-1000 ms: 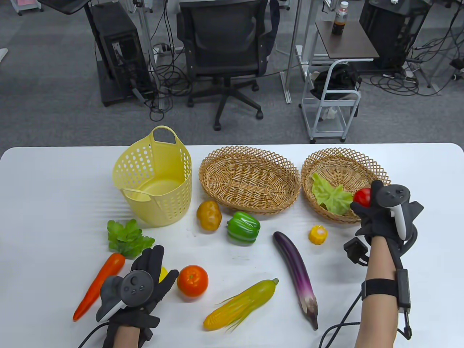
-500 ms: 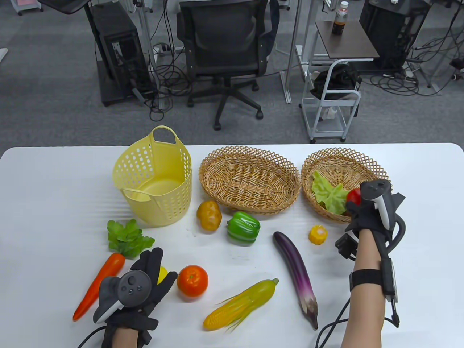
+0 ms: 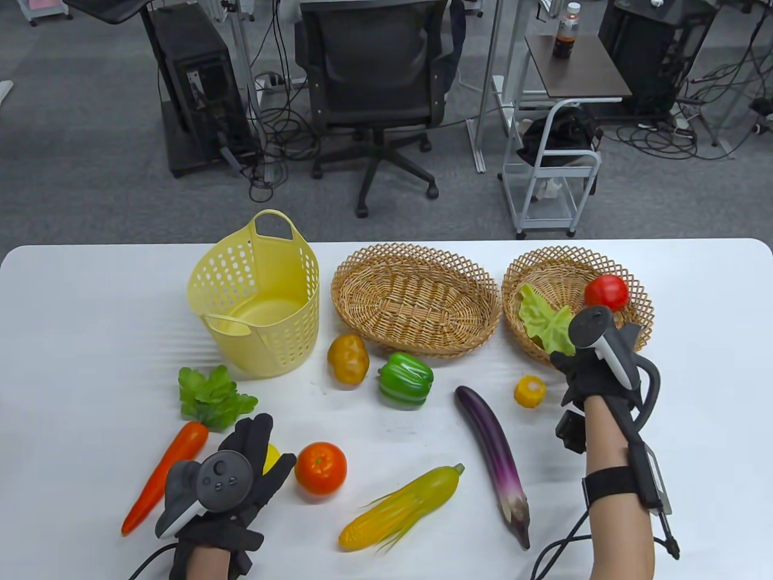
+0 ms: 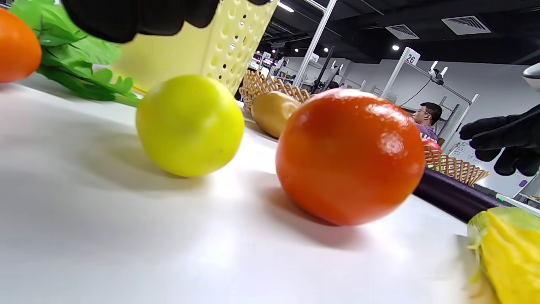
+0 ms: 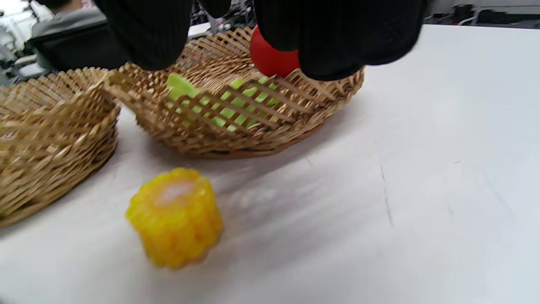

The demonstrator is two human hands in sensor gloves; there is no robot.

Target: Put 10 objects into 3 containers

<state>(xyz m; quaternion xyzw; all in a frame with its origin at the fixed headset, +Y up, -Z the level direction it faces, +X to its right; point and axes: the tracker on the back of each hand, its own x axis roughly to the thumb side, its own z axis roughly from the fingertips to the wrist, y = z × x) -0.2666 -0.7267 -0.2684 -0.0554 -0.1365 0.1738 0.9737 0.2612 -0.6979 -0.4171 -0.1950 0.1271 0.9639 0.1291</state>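
Note:
A red tomato [image 3: 606, 292] and a pale lettuce leaf [image 3: 543, 319] lie in the right wicker basket [image 3: 567, 257]. My right hand [image 3: 574, 359] is empty with its fingers spread, just in front of that basket, near a small corn piece [image 3: 529, 391]. In the right wrist view the fingers [image 5: 143, 29] hang above the corn piece [image 5: 175, 217] and touch nothing. My left hand [image 3: 269, 444] lies over a yellow lemon [image 4: 190, 125] beside an orange [image 3: 320, 468]; its fingers [image 4: 139, 17] stay above the lemon.
The yellow plastic basket [image 3: 290, 338] and the middle wicker basket [image 3: 416, 302] hold nothing. On the table lie a potato [image 3: 348, 359], green pepper [image 3: 406, 379], eggplant [image 3: 492, 447], corn cob [image 3: 401, 507], dark lettuce [image 3: 211, 396] and carrot [image 3: 166, 474].
My right hand let go of the tomato, which now lies in the right basket, and drew back to the left toward the table's front. My left hand has barely moved.

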